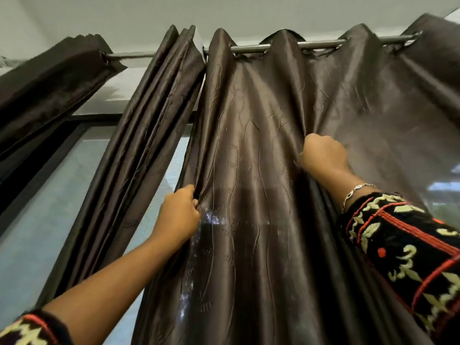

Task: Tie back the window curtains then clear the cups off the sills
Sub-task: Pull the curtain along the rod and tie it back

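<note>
Hanging from the rod point(321, 44), the brown curtain point(249, 145) is pinched at its edge by the left hand point(180, 215) and bunched in the right hand point(323, 155) (fingers curled tight); gathering folds evenly before tying would likely serve best.

L+R hands point(179, 213) point(323, 155) on curtain point(249, 108)

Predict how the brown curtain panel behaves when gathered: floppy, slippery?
Likely floppy: the curtain panel hangs in soft folds and creases where the left hand and right hand grip it. Probably slippery, given its satin sheen. Should slide easily; eyelets ride a smooth metal rod.
</note>
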The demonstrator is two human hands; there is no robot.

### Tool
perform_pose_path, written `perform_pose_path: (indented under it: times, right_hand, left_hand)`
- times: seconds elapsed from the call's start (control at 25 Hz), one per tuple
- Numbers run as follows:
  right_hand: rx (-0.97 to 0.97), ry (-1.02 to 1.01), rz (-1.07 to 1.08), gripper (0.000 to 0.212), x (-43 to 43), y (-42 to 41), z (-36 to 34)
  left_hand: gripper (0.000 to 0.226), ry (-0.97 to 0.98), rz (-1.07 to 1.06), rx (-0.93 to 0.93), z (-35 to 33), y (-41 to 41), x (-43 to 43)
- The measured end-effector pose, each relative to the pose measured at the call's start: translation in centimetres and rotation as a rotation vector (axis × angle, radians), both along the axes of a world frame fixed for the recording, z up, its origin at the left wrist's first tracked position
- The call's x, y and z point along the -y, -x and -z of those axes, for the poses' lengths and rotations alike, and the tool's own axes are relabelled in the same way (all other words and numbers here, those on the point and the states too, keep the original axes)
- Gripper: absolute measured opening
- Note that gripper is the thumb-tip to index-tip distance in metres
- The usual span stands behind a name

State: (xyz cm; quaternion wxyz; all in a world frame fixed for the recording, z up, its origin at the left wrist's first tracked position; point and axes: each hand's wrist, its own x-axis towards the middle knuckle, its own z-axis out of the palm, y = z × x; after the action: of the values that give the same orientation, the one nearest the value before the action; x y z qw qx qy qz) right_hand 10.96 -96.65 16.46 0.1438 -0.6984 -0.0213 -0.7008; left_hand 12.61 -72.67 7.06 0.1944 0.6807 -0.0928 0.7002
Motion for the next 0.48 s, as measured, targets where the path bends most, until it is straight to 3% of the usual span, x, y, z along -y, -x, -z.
perform_pose_path:
  times: [0.48]
  right_hand:
    - [-0.021,0.203,-0.301,0.029,-11.8,2.8,-2.1]
  left_hand:
    - [0.015,0.004,0.172,0.022,0.3,0.5,-0.4]
